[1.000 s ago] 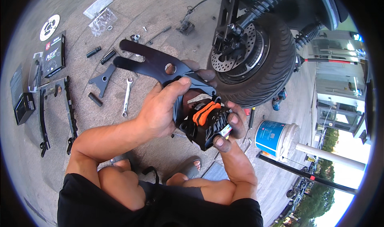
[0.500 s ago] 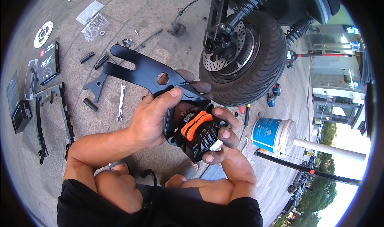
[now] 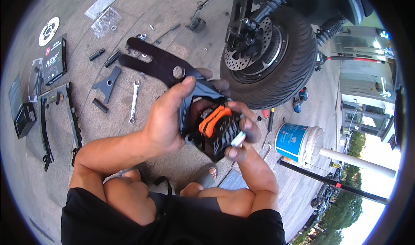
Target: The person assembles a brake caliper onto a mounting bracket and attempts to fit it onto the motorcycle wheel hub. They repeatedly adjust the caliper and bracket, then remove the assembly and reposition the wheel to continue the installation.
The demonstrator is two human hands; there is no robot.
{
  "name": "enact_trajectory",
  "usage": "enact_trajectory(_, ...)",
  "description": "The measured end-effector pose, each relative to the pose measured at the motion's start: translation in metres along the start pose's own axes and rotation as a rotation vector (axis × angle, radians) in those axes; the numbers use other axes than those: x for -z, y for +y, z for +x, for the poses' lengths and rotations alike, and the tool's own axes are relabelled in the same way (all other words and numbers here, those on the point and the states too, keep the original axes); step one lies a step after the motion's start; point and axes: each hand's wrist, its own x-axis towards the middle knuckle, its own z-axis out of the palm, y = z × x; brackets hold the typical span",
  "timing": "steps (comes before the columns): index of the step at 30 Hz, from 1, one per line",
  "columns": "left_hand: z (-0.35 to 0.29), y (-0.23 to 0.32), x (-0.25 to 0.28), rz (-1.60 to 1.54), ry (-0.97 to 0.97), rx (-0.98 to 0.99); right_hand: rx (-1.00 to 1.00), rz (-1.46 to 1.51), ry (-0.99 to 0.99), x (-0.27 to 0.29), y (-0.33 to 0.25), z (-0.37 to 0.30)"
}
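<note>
Ctr. of dial: L hand (image 3: 166, 117) pinches black bracket (image 3: 165, 66) top & bottom, R hand (image 3: 250, 132) cups caliper (image 3: 221, 135) w/ orange insert (image 3: 214, 121), prob. fr. opp. sides for steady support. Qty: 1 wrench (image 3: 135, 101) approx. 9 o'clock, 3 dark cylinders (image 3: 97, 54) 9–10, 1 wheel (image 3: 298, 72) 1–2.

Black forked bracket (image 3: 164, 62), slanted, caliper (image 3: 217, 135) with orange middle

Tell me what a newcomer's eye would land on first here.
Likely the orange piece at mid-picture, set in the black brake part in the right hand; the left hand holds the forked black plate next to it. Next, probably the big tyre at upper right, then the blue-and-white bucket below it.
</note>
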Motion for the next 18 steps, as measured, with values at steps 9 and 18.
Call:
enact_trajectory(9, 0.018, 0.0, 0.019, -0.119, 0.405, 0.091, 0.13, -0.492, -0.078, 0.0, 0.031, 0.009)
enact_trajectory(18, 0.034, -0.013, 0.047, 0.088, 0.39, 0.171, -0.129, -0.374, -0.011, 0.004, 0.055, -0.008)
